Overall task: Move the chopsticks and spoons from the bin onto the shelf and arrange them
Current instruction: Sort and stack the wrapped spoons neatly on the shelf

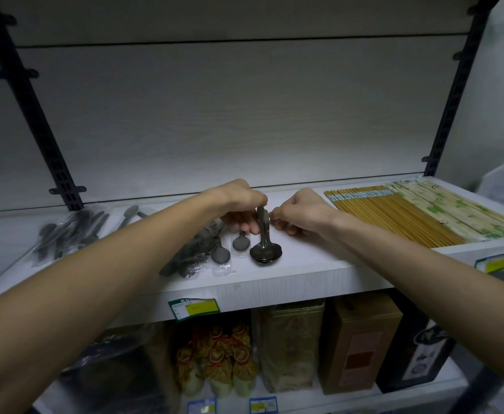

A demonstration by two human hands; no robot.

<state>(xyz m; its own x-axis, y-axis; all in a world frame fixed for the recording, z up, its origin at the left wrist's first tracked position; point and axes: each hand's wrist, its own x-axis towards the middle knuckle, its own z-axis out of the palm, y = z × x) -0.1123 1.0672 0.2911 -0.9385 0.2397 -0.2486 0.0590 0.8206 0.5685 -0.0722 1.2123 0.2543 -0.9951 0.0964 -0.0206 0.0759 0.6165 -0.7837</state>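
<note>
Spoons stand stacked under the left hand, which pinches their handles; just beside them, the right hand is loosely curled, holding nothing visible.

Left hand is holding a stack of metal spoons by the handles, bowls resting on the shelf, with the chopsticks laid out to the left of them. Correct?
Not quite: the head view shows the chopsticks to the right of the stack of metal spoons, not the left. The rest holds: the left hand holds the handles, bowls on the shelf.
</note>
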